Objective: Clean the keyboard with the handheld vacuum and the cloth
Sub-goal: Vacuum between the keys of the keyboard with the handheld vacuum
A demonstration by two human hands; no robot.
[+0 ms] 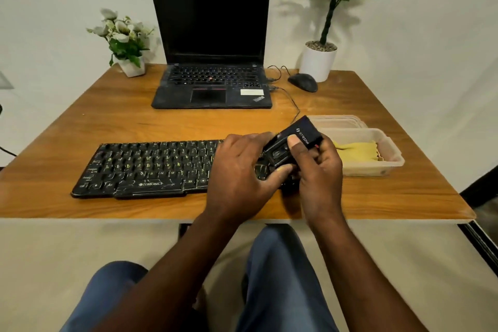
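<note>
- handheld vacuum [295, 140]: black, off the surface, held in both grips over the right end of the keyboard [151, 167]. Tilted, with the branded end up and back toward the tray and the other end down toward the keys. Can't tell if it touches the keys.
- right grip [320, 172]: wrapped round the vacuum body from the right side, thumb [293, 140] pressed on its top face beside the logo.
- left grip [239, 170]: curled on the vacuum's lower front end, fingers over the top, thumb underneath. It covers the keyboard's right-hand keys.
- keyboard: black, flat on the wooden surface [107, 116], long edge parallel to the near edge. Yellowish specks sit on the keys, and there's white branding on the front lip.
- cloth [355, 149]: yellow, lying crumpled in a clear plastic tray [390, 163] just right of my right grip. Neither grip touches it.
- second tray [336, 120]: clear, directly behind the first and touching it.
- laptop [213, 48]: open at the back centre, screen dark.
- cable [292, 101]: runs from the laptop's right side toward the vacuum.
- mouse [303, 82]: black, right of the laptop, beside a potted plant [319, 60] in a white pot.
- flower pot [128, 43]: white blooms, at the back left corner.
- my knees [280, 264] in blue jeans are below the near edge.
</note>
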